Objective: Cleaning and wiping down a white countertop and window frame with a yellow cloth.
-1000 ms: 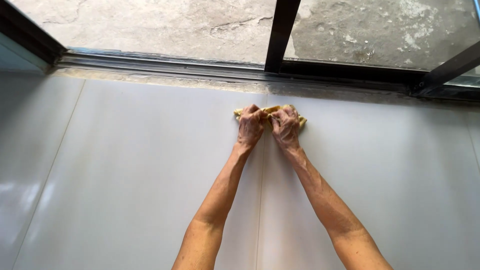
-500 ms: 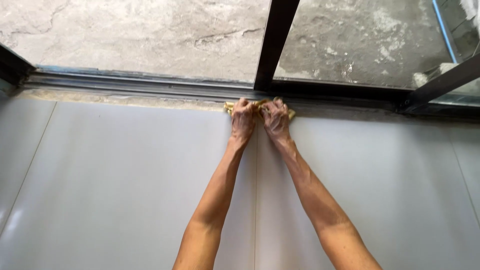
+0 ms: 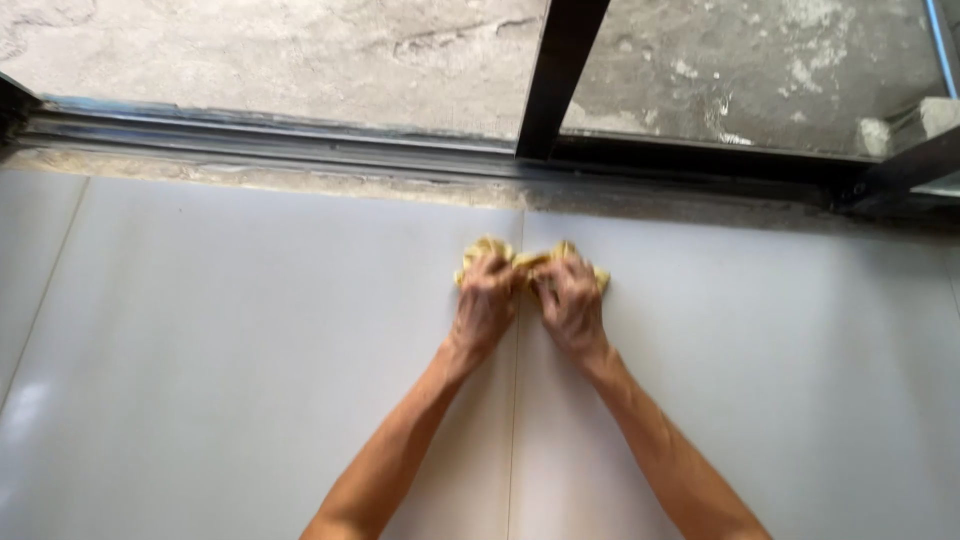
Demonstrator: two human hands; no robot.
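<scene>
A crumpled yellow cloth [image 3: 487, 247] lies on the white floor tile [image 3: 250, 330], just below the window track. My left hand [image 3: 487, 302] presses down on its left half with fingers curled into it. My right hand [image 3: 568, 300] grips its right half the same way. Both hands sit side by side, almost touching, over a grout line [image 3: 512, 430] between two tiles. Most of the cloth is hidden beneath my fingers; only its upper edges stick out.
A dark metal sliding-window track [image 3: 300, 140] runs across the far edge of the tiles, with a dusty strip of grout in front of it. A black vertical frame bar [image 3: 560, 70] rises above my hands. Rough grey concrete [image 3: 250, 50] lies beyond the glass.
Both hands pushed the cloth up to the window track half a second ago and have now pulled it back toward me, away from the track.
</scene>
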